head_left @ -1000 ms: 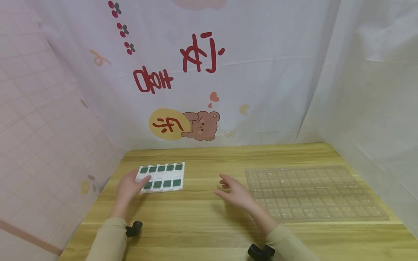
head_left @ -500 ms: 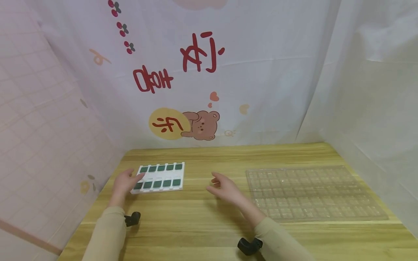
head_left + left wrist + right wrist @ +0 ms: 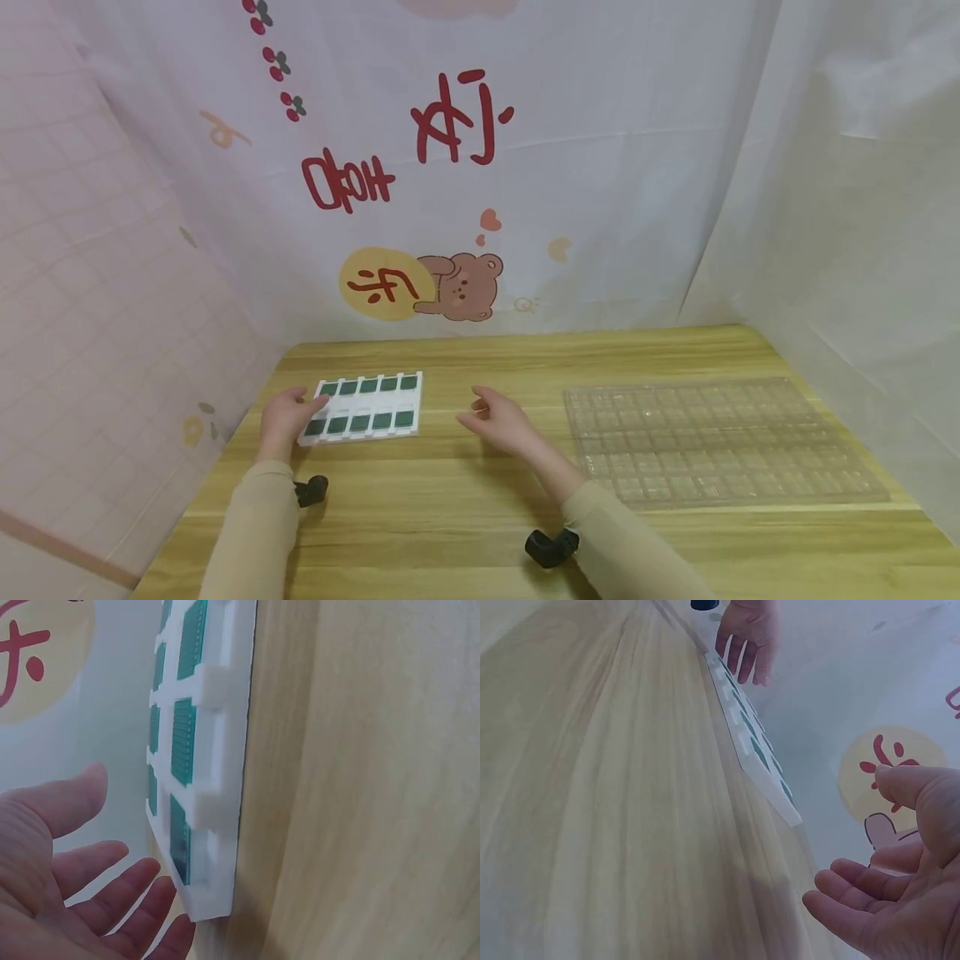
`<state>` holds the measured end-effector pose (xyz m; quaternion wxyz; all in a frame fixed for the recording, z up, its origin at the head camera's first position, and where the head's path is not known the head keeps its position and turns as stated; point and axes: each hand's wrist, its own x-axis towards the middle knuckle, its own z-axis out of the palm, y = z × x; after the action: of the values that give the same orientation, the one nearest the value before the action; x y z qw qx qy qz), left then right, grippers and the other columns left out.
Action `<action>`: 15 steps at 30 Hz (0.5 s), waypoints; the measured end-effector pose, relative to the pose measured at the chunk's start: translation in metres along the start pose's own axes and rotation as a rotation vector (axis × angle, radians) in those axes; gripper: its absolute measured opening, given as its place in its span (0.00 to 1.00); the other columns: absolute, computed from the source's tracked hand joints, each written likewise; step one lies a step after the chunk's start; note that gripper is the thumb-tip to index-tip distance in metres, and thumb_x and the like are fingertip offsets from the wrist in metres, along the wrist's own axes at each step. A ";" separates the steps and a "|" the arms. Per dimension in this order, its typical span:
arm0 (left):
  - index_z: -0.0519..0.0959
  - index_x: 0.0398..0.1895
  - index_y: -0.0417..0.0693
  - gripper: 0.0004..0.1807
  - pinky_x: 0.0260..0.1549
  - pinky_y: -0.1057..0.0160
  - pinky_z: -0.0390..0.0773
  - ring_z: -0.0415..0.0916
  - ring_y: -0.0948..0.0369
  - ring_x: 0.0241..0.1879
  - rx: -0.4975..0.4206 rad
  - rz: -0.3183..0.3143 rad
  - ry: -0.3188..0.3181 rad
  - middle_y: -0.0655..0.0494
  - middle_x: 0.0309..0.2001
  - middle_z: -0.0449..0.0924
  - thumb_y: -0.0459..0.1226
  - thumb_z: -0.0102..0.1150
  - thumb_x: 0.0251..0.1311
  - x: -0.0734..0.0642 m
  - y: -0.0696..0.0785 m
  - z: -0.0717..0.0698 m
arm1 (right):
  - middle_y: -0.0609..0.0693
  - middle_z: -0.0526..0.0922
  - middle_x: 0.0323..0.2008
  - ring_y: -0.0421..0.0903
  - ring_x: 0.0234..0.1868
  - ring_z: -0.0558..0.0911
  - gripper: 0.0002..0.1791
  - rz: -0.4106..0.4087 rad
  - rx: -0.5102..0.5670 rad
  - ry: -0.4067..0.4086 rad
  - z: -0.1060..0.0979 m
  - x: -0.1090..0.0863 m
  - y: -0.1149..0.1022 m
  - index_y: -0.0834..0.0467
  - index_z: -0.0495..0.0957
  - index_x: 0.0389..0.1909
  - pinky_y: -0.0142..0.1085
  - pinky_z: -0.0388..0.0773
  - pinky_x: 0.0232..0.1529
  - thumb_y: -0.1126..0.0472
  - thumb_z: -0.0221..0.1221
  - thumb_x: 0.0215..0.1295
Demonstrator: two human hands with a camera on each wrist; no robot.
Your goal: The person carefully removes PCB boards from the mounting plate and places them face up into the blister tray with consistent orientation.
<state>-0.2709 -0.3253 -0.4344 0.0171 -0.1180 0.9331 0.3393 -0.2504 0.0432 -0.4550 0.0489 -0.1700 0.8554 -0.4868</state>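
Observation:
A white slotted tray point(image 3: 363, 402) lies at the back left of the wooden table, holding two rows of small green ridged rectangular pieces point(image 3: 383, 420). At its left end is my left hand point(image 3: 283, 421), thumb apart from the fingers and overlapping the tray's corner in the head view. The left wrist view shows that hand point(image 3: 90, 889) with relaxed fingers, fingertips right at the tray's end point(image 3: 214, 900). My right hand point(image 3: 501, 423) hovers over the table to the right of the tray, its fingers loosely bent and nothing between them, as the right wrist view shows too.
A large clear plastic tray point(image 3: 716, 431) with many small compartments lies on the right side of the table point(image 3: 420, 517). White printed cloth point(image 3: 600, 183) walls the table at the back and both sides. A black camera mount point(image 3: 552, 548) sits on each wrist.
My left hand has drawn back to the left, off the tray's near row to its left end. My right hand has shifted left, away from the clear tray. Both trays stay put.

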 end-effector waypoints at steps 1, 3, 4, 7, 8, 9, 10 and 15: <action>0.59 0.68 0.22 0.39 0.64 0.39 0.63 0.61 0.32 0.63 0.002 0.000 0.007 0.23 0.64 0.62 0.47 0.55 0.69 0.001 -0.001 0.001 | 0.63 0.79 0.53 0.58 0.52 0.80 0.36 -0.004 -0.002 0.001 0.001 0.002 -0.001 0.69 0.65 0.68 0.50 0.79 0.53 0.51 0.61 0.69; 0.61 0.66 0.22 0.38 0.64 0.39 0.63 0.61 0.32 0.63 0.001 -0.011 0.019 0.24 0.64 0.62 0.47 0.55 0.68 0.002 -0.002 0.002 | 0.63 0.80 0.52 0.57 0.52 0.80 0.36 -0.010 -0.008 0.004 0.003 0.004 -0.003 0.69 0.65 0.68 0.49 0.80 0.52 0.50 0.61 0.69; 0.62 0.66 0.21 0.37 0.64 0.39 0.62 0.61 0.32 0.63 0.002 -0.018 0.023 0.24 0.64 0.62 0.46 0.56 0.68 0.002 -0.002 0.002 | 0.63 0.80 0.52 0.57 0.51 0.81 0.36 -0.013 -0.013 0.006 0.004 0.006 -0.004 0.70 0.65 0.68 0.49 0.79 0.53 0.49 0.61 0.69; 0.65 0.64 0.21 0.35 0.64 0.40 0.63 0.61 0.32 0.63 0.015 -0.038 0.035 0.25 0.64 0.63 0.46 0.55 0.68 0.003 -0.003 0.004 | 0.62 0.80 0.51 0.57 0.51 0.81 0.36 -0.013 -0.024 0.005 0.006 0.008 -0.007 0.70 0.65 0.67 0.49 0.79 0.53 0.49 0.61 0.68; 0.65 0.63 0.21 0.35 0.64 0.40 0.63 0.61 0.32 0.63 0.018 -0.044 0.038 0.25 0.64 0.63 0.46 0.55 0.68 0.003 -0.002 0.004 | 0.62 0.80 0.51 0.56 0.52 0.81 0.36 -0.007 -0.028 0.003 0.007 0.010 -0.007 0.70 0.65 0.68 0.49 0.79 0.53 0.49 0.60 0.69; 0.66 0.63 0.21 0.34 0.64 0.40 0.63 0.61 0.32 0.63 0.024 -0.048 0.042 0.25 0.64 0.64 0.45 0.55 0.68 0.003 -0.002 0.005 | 0.62 0.80 0.52 0.56 0.52 0.80 0.36 -0.003 -0.034 0.001 0.008 0.011 -0.007 0.69 0.65 0.68 0.48 0.79 0.53 0.49 0.60 0.69; 0.66 0.63 0.21 0.34 0.63 0.40 0.63 0.62 0.32 0.62 0.031 -0.049 0.045 0.25 0.64 0.64 0.45 0.55 0.68 0.003 -0.002 0.005 | 0.61 0.80 0.52 0.56 0.52 0.80 0.36 0.002 -0.042 0.001 0.009 0.012 -0.007 0.69 0.65 0.68 0.48 0.79 0.53 0.49 0.61 0.69; 0.66 0.63 0.22 0.33 0.63 0.40 0.64 0.62 0.32 0.62 0.047 -0.058 0.047 0.26 0.64 0.64 0.45 0.54 0.68 0.003 -0.002 0.005 | 0.60 0.80 0.52 0.54 0.53 0.80 0.36 0.026 -0.058 0.007 0.013 0.018 -0.007 0.67 0.66 0.68 0.47 0.79 0.54 0.48 0.60 0.69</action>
<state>-0.2736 -0.3245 -0.4400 0.0078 -0.1522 0.9371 0.3141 -0.2621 0.0235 -0.4543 0.0474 -0.1588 0.8713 -0.4618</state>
